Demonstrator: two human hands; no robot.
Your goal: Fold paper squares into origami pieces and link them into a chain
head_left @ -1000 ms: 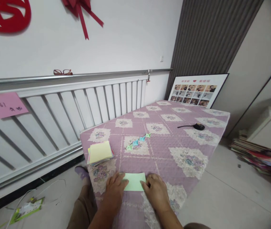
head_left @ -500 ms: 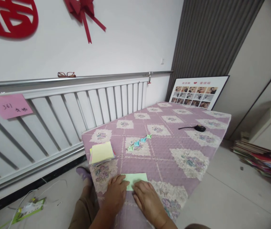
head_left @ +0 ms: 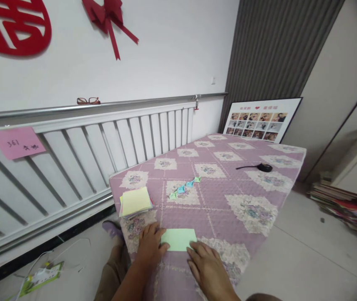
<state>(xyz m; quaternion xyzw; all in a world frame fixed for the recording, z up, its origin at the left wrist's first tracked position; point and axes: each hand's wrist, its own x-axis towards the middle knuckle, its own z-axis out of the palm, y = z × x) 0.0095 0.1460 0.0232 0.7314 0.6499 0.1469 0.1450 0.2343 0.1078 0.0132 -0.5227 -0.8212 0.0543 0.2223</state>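
Observation:
A light green paper (head_left: 178, 240), a flat rectangle that looks folded, lies on the purple flowered tablecloth (head_left: 211, 217). At its left edge rests my left hand (head_left: 150, 243), fingertips by the upper corner and thumb by the lower one. My right hand (head_left: 209, 264) lies palm down at the lower right corner, its fingertips touching the paper. Both hands have fingers apart, with nothing gripped in them. Up and left of the paper is a stack of coloured paper sheets (head_left: 136, 202), yellow on top. Small folded paper pieces, green and blue (head_left: 181, 189), stand in a slanting row beyond.
A black object with a thin tail (head_left: 264, 167) lies far right on the table. Beyond the left table edge is a white radiator (head_left: 118, 140) with a pink note (head_left: 17, 143). Glasses (head_left: 88, 100) sit on the pipe. A framed photo board (head_left: 263, 119) leans behind the table.
My right hand has slid right and down, from over the paper to its lower right corner. My left hand has shifted slightly left, so more green paper shows.

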